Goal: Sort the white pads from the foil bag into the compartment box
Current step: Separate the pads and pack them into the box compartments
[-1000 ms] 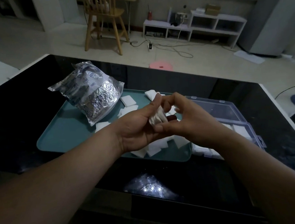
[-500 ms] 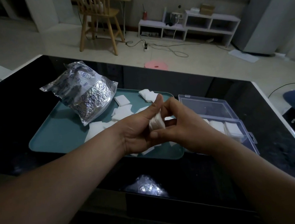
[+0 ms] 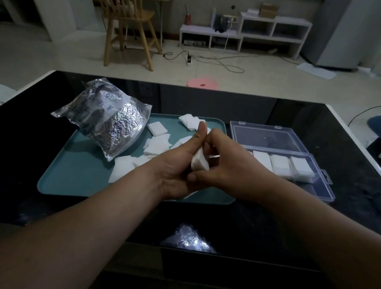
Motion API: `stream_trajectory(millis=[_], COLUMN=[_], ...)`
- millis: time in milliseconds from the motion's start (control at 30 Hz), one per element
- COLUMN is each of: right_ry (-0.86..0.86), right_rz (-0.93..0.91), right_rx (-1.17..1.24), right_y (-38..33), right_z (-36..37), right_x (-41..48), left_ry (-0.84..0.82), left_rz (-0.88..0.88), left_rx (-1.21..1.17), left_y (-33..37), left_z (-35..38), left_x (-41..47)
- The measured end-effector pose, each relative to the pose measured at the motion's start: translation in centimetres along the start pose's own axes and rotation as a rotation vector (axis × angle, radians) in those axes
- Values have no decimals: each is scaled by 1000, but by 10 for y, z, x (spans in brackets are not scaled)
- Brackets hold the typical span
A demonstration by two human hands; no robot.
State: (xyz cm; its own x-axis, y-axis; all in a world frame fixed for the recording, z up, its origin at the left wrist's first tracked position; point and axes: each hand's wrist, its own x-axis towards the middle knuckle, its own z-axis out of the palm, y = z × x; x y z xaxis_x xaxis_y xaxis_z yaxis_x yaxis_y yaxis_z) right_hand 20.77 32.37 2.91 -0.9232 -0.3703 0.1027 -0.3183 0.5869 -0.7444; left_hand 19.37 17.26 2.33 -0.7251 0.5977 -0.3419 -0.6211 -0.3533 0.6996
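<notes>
A small stack of white pads (image 3: 199,163) is held between my two hands above the teal tray (image 3: 74,180). My left hand (image 3: 178,167) grips it from the left with the thumb up. My right hand (image 3: 225,164) pinches it from the right. A crumpled foil bag (image 3: 107,121) stands on the tray's far left. Several loose white pads (image 3: 158,144) lie scattered on the tray. The clear compartment box (image 3: 280,157) sits open to the right of the tray, with white pads (image 3: 280,164) in its near compartments.
Tray and box rest on a glossy black table (image 3: 335,198) whose white edge runs along the right. A wooden chair (image 3: 127,25), a pink disc (image 3: 202,84) and a low white shelf (image 3: 247,31) stand on the floor beyond.
Both hands keep hold of the pad stack and have shifted slightly right, toward the box. The view has tilted a little, showing more of the box's compartments.
</notes>
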Motion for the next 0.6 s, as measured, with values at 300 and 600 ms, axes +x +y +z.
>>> stream_trajectory(millis=[300,600], right_ry=[-8,83], right_rz=[17,-66], right_rx=[21,-160], right_y=[3,-1], right_z=[3,4], right_x=[1,-5], left_ry=[34,100], left_rz=[-3,49], left_rx=[58,39], left_y=[-2,-2], left_z=[-5,-7], left_x=[3,10])
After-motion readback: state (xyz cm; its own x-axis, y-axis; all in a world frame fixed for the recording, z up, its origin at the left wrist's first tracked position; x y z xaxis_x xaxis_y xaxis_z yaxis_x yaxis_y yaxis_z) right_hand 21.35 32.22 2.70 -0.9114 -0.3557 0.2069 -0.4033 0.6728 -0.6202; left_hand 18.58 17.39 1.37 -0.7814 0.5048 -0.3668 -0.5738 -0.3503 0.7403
